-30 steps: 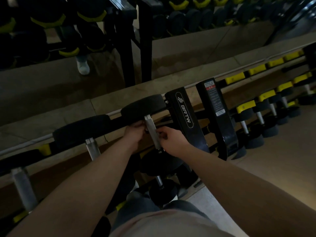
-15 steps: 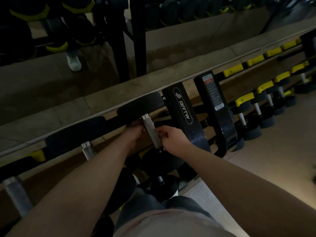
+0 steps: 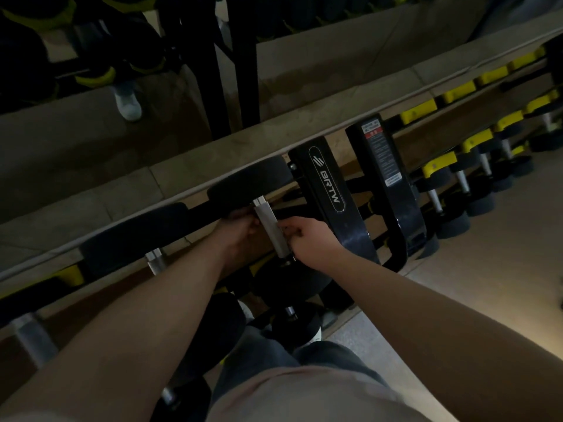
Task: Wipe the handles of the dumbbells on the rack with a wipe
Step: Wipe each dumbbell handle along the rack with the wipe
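The dumbbell (image 3: 246, 185) at the right end of the top row of the rack (image 3: 335, 190) has a black head and a pale handle (image 3: 269, 226). A pale wipe seems to lie over that handle; the dim light blurs its edges. My left hand (image 3: 240, 228) curls against the handle's left side. On the right side my right hand (image 3: 307, 239) pinches at the handle with curled fingers. A second dumbbell (image 3: 134, 236) with a silver handle (image 3: 154, 261) sits to the left.
A black rack upright marked BRTW (image 3: 330, 190) stands right beside my right hand. More dumbbells with yellow bands (image 3: 438, 169) fill the rack to the right. Lower rows of dumbbells (image 3: 292, 318) sit under my arms. Floor (image 3: 487, 300) lies at the right, a mirror (image 3: 335, 56) behind.
Both hands stay at the same handle with only small shifts. The view has tilted slightly.
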